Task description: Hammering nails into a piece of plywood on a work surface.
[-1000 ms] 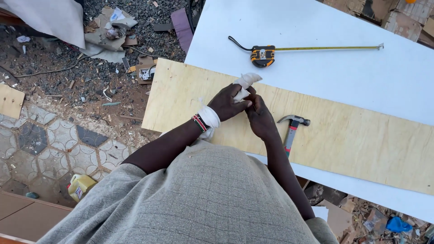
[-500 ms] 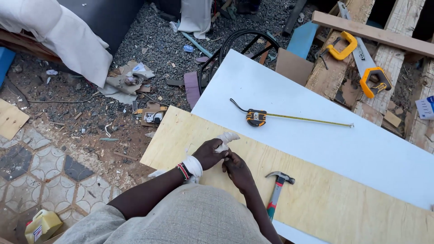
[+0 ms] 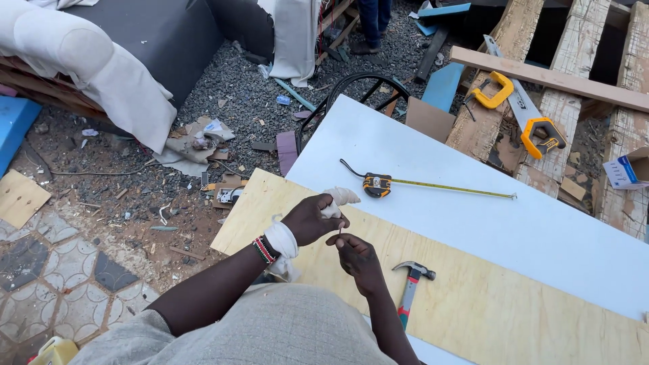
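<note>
Above the plywood sheet (image 3: 473,297), white cloth (image 3: 338,198) clenched in left hand (image 3: 307,220), right hand (image 3: 357,253) pinching something tiny

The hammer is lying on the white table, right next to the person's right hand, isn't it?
Not quite. The hammer does lie close to the person's right hand, but it rests mostly on the plywood sheet, not on the white table. Only the end of its handle reaches past the plywood's near edge. The head view shows this.

Gravel ground (image 3: 250,88); patterned paving tiles (image 3: 54,270); daylight outdoors.
</note>
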